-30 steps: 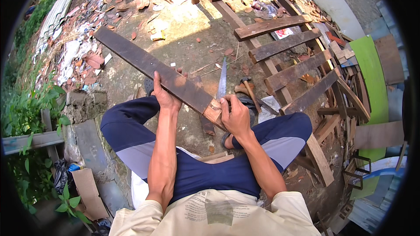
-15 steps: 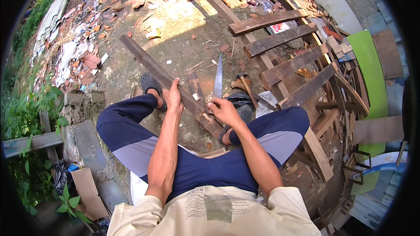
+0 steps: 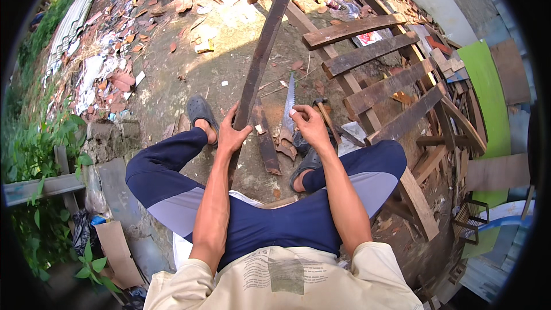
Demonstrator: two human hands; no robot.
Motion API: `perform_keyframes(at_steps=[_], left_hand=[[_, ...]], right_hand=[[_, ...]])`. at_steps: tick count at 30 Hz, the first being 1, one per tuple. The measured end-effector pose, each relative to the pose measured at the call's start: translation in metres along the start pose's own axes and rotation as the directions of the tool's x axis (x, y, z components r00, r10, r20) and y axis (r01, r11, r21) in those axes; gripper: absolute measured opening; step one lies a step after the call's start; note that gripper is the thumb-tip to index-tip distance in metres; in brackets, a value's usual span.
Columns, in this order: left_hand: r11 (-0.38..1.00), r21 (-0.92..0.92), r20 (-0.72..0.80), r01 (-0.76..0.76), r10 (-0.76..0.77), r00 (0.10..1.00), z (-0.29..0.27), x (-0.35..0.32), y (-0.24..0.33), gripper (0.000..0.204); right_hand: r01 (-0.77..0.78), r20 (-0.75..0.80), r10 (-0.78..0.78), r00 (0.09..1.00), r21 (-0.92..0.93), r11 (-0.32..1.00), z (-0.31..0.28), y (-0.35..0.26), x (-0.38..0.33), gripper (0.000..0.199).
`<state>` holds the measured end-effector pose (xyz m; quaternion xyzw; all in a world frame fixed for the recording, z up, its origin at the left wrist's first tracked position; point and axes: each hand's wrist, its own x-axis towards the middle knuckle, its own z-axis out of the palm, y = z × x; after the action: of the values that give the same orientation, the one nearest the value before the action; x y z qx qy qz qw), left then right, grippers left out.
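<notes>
A long dark wooden plank (image 3: 261, 54) slants up and away in front of me, with my left hand (image 3: 234, 132) wrapped round its lower part. My right hand (image 3: 310, 127) is off the plank, closed in a pinch; anything between its fingertips is too small to make out. Just beyond that hand a handsaw (image 3: 289, 101) lies on the ground, blade pointing away. To its right rests a hammer (image 3: 327, 117) with a wooden handle. A shorter wooden board (image 3: 267, 148) lies between my feet, below the held plank.
At the right stands a slatted wooden frame (image 3: 376, 74), with scrap wood and a green panel (image 3: 487, 103) behind it. A broken block wall (image 3: 112, 143) and plants flank my left. Leaves and litter (image 3: 112, 74) cover the far left ground.
The plank has swung clockwise, its far end moving right and nearly over the wooden frame. My right hand has left the plank's near end and moved right and away.
</notes>
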<state>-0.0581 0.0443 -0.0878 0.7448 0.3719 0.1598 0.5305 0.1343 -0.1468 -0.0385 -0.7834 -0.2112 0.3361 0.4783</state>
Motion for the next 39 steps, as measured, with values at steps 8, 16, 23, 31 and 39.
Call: perform_keyframes(at_steps=[8,16,23,31,39], left_hand=[[0.985,0.159,0.468,0.060,-0.129,0.875,-0.009,-0.015,0.022,0.066],[0.957,0.217,0.531,0.191,-0.280,0.799,-0.007,-0.017,0.033,0.070],[0.869,0.486,0.400,0.095,-0.317,0.860,-0.003,-0.014,-0.012,0.087],[0.812,0.578,0.235,0.086,-0.267,0.935,0.003,-0.019,0.024,0.089],[0.724,0.584,0.310,-0.368,0.220,0.925,0.029,-0.024,0.021,0.102]], right_hand=[[0.006,-0.015,0.007,1.000,0.736,0.677,-0.026,0.010,0.027,0.103],[-0.067,-0.029,0.161,0.987,0.826,0.559,-0.017,0.034,0.027,0.078],[-0.069,-0.237,0.292,0.927,0.657,0.751,0.013,0.044,0.033,0.074],[-0.186,-0.333,0.454,0.826,0.599,0.779,0.015,0.067,0.042,0.073],[-0.199,-0.270,0.424,0.865,0.590,0.782,0.029,0.027,0.023,0.070]])
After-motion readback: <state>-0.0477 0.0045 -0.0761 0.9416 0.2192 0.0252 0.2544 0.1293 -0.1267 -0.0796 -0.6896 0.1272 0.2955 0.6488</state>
